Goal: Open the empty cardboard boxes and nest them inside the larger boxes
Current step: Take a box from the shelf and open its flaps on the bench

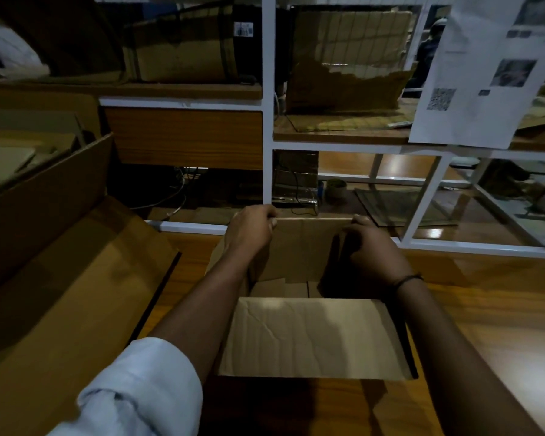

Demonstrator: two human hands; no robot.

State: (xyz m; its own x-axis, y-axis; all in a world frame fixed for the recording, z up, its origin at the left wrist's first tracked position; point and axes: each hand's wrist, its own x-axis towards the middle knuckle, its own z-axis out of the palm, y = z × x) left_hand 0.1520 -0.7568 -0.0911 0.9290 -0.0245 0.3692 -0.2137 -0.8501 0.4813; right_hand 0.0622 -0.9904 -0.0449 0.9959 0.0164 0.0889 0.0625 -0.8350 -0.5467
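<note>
A small brown cardboard box (309,335) stands open on the wooden table in front of me. Its near flap is folded out toward me and its inside looks empty. My left hand (252,229) grips the left end of the far flap's top edge. My right hand (370,243) grips the right end of the same flap, which stands upright. A much larger cardboard box (63,278) lies at the left with its wide flap spread over the table.
The wooden table (485,309) extends to the right of the small box. Behind it stands a white metal shelf frame (268,121) holding flattened cardboard and cables. A printed paper sheet (479,73) hangs at the upper right.
</note>
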